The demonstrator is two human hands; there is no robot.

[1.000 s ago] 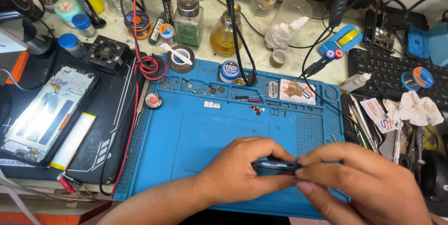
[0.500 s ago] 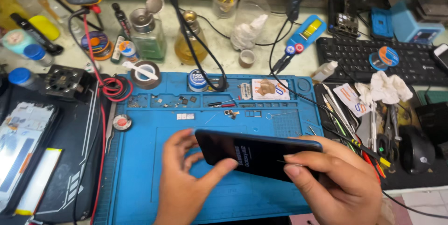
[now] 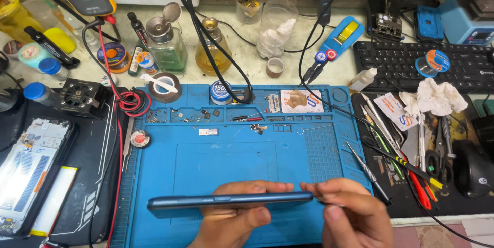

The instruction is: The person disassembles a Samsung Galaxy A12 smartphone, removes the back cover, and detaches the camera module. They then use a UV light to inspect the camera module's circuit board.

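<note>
A cluttered pale bench carried a blue mat, with a black mat to its left and a keyboard at the back right. A white sachet with an orange mark lay among tools; a round blue-and-white tin sat on the mat's top edge. The left hand gripped a phone edge-on, level above the mat's near edge. The right hand pinched its right end with closed fingers.

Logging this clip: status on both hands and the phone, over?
Left hand grips blue phone edge-on, level over blue repair mat. Right hand pinches phone's right end; what it holds is unclear. Screwdriver lies close right, not touching.
</note>
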